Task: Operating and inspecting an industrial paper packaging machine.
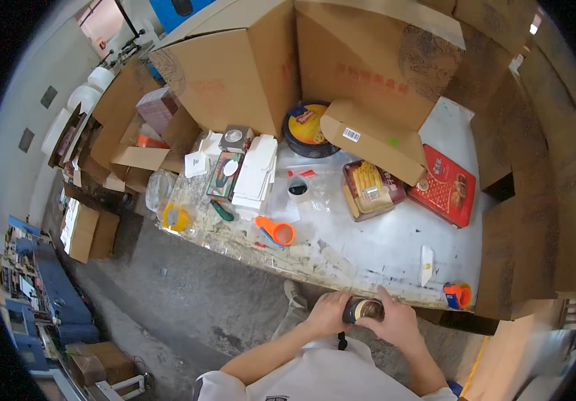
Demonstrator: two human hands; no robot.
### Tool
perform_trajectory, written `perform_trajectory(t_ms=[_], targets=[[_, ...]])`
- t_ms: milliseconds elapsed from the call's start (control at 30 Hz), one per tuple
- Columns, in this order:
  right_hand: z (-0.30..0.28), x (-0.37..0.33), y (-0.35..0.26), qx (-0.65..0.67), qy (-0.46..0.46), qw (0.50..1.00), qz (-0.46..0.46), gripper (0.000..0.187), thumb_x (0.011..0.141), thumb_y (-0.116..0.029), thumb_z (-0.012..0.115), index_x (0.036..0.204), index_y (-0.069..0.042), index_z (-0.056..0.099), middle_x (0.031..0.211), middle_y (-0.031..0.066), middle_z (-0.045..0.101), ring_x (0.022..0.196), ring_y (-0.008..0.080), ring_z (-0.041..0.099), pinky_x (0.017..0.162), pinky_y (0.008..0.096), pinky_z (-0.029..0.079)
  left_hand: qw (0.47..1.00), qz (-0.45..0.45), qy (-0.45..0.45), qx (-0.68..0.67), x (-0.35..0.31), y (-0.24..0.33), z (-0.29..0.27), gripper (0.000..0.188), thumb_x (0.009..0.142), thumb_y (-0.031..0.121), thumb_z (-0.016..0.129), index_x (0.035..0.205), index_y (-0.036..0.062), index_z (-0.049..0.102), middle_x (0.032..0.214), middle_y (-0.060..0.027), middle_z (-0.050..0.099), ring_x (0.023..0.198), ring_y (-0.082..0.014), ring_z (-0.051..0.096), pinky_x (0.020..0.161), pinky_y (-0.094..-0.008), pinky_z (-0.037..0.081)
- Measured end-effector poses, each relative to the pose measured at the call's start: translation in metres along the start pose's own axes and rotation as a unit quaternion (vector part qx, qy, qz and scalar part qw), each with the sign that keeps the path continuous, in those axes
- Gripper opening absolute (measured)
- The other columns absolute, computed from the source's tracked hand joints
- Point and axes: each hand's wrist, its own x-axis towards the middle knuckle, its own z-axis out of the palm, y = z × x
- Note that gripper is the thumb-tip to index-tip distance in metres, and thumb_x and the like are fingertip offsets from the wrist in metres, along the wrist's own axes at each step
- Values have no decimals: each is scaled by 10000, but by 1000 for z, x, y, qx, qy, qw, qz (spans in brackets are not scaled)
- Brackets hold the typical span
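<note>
My left hand [328, 313] and my right hand [395, 322] are both closed round a small dark round object with a cream band [360, 309], held just off the table's front edge. It could be a jar or a tape roll; the fingers cover part of it. On the table [381, 257] beyond my hands lies a small white packet [426, 265]. Right of that, near the corner, sits an orange and blue tape dispenser [457, 295]. Another orange tape dispenser [278, 232] rests further left.
Clear-lidded food box [371, 190], red flat box [443, 186], round yellow-topped tin [310, 129] and white cartons [256, 175] stand farther back. A brown carton flap [375, 142] leans over them. Large cardboard boxes [368, 60] wall the far side. A yellow tape roll [175, 217] sits at the left corner.
</note>
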Motion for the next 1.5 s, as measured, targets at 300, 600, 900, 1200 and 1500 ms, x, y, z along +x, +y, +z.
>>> perform_trajectory(t_ms=[300, 600, 900, 1200, 1500], targets=[[50, 8, 49, 18, 189, 973, -129, 694, 796, -330, 778, 1351, -24, 496, 1200, 209, 614, 994, 323, 650, 828, 396, 528, 975, -67, 149, -148, 49, -86, 18, 740, 601, 229, 863, 1224, 52, 504, 1163, -198, 582, 1087, -407, 561, 925, -471, 467], [99, 6, 64, -14, -31, 999, -11, 620, 862, -389, 689, 1333, -24, 519, 1164, 234, 638, 996, 397, 642, 835, 451, 521, 936, -86, 252, -232, 81, -178, 31, 855, 624, 209, 870, 1342, 45, 437, 1202, -204, 598, 1111, -380, 593, 936, -438, 500], [121, 62, 9, -79, -105, 988, -75, 646, 835, -326, 725, 1351, -9, 499, 1151, 220, 651, 998, 343, 659, 857, 418, 517, 953, -149, 243, -101, 48, -182, 22, 1011, 736, 318, 804, 1474, -40, 212, 1341, -250, 500, 1167, -401, 548, 1026, -445, 427], [167, 136, -146, -90, -124, 937, -313, 227, 894, -212, 637, 980, -9, 690, 908, 190, 683, 827, 353, 661, 747, 411, 513, 888, -352, 237, -180, -197, -243, -19, 350, 831, 339, 668, 1006, 36, 656, 894, -178, 689, 877, -372, 661, 747, -455, 520], [318, 176, -342, -242, -330, 775, -482, 368, 867, -327, 672, 1072, -21, 667, 1003, 175, 686, 902, 348, 660, 775, 377, 523, 654, -563, 448, -235, -410, -254, -91, 414, 825, 386, 672, 1075, 56, 671, 981, -174, 703, 911, -337, 677, 803, -439, 523]])
